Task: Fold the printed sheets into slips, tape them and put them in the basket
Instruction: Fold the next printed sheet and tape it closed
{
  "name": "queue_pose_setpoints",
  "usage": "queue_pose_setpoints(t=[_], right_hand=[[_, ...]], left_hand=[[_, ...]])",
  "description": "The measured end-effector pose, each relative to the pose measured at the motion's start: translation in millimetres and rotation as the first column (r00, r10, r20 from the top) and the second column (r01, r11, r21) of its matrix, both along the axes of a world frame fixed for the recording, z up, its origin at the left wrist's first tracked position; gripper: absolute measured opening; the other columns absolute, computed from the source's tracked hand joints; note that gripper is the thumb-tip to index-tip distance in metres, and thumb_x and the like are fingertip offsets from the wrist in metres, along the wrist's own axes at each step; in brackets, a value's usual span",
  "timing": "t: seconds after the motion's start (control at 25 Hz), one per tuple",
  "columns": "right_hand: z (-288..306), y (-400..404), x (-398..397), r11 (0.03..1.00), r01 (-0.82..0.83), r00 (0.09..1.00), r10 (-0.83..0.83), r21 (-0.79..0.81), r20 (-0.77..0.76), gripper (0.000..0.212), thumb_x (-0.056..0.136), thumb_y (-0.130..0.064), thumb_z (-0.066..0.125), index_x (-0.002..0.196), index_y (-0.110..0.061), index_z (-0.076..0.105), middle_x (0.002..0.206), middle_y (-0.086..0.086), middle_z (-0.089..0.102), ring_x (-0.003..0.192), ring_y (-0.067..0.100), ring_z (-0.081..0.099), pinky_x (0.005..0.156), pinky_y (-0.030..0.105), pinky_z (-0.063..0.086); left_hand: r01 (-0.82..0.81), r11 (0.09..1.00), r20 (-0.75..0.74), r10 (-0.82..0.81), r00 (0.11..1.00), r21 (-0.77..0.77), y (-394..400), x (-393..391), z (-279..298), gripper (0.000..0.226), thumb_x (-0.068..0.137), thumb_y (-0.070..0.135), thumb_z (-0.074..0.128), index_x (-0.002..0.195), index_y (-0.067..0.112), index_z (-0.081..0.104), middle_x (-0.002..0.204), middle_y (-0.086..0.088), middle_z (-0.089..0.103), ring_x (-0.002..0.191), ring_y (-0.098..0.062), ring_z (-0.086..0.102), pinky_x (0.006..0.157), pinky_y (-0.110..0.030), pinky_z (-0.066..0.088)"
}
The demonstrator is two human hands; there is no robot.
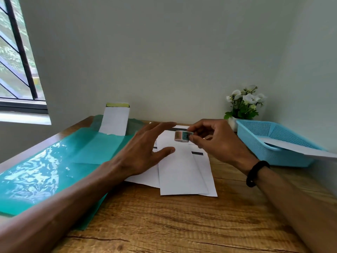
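**Taping the folded slip**

While our forearms reach in from the bottom corners, a folded slip [179, 172] lies at mid-frame on flat sheets [144, 177]. Our left hand [145, 152] hovers over it, fingers spread and released; our right hand [215, 141] pinches a tape roll [183, 136]. We judge taping is in hand: next, free the tape's end. At right, the basket [269, 157] holds a sheet.
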State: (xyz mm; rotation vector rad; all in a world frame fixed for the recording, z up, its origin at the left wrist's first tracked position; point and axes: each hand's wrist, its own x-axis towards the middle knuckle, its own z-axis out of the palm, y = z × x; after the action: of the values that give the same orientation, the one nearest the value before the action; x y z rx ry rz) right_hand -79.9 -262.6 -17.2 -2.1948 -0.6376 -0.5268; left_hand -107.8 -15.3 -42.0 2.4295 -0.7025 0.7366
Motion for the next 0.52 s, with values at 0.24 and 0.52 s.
queue_pose_setpoints(t=[0.24,0.52], right_hand=[[3,17,-15,0.996,-0.071,0.996,0.072,0.045,-0.042,0.024,0.089,-0.024,0.082,0.112,-0.02,0.078,0.095,-0.01,0.077,0.087,0.011,0.074,0.069,0.032,0.067],[11,18,-22,0.967,-0.147,0.974,0.178,0.207,-0.142,0.024,0.09,-0.016,0.08,0.113,-0.02,0.076,0.092,-0.001,0.08,0.08,0.025,0.077,0.068,0.045,0.067]], left_hand=[[0.006,1.0,0.115,-0.003,0.993,-0.023,1,0,5,0.039,0.091,0.043,0.075,0.128,0.03,0.07,0.12,0.007,0.071,0.104,-0.008,0.062,0.085,-0.033,0.057],[-0.111,0.994,0.178,0.114,0.978,-0.026,6,1,5,0.038,0.088,0.046,0.077,0.123,0.03,0.074,0.113,0.005,0.074,0.098,-0.014,0.059,0.079,-0.04,0.056]])
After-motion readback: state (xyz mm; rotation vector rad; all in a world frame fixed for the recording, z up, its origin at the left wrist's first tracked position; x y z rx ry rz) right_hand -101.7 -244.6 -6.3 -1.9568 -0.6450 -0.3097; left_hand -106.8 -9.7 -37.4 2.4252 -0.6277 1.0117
